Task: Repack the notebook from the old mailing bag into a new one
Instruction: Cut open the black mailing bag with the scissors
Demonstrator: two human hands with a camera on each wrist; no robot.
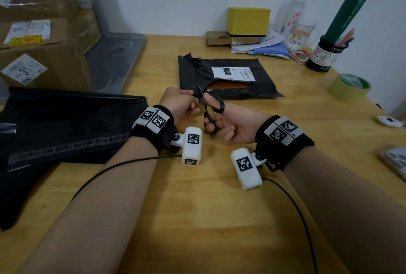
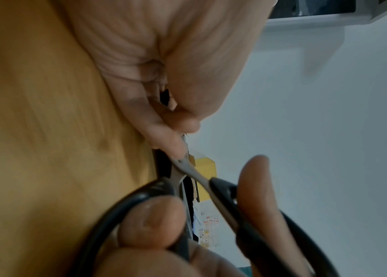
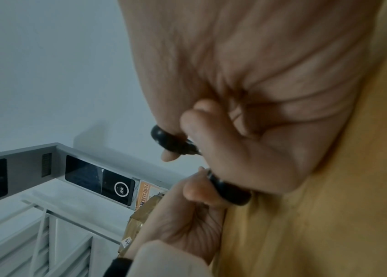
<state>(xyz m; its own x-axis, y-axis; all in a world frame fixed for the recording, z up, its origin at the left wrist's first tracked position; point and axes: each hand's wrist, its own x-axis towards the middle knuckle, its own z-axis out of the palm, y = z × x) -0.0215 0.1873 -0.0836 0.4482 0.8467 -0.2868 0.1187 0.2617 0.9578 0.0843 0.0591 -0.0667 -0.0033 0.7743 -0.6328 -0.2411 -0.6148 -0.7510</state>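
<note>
Both forearms stretched forward over the table's middle, banded wrists close together, left hand (image 1: 179, 103) curled in a pinching fist, right hand (image 1: 228, 124) palm-up, thumb and fingers curled through scissor loops

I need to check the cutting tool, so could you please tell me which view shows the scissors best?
The left wrist view: the scissors fill it, with pivot, metal shanks and black loops plain. The head view shows them whole but small, loops in the right hand, blades by the left hand. The right wrist view shows only parts of the loops.
</note>
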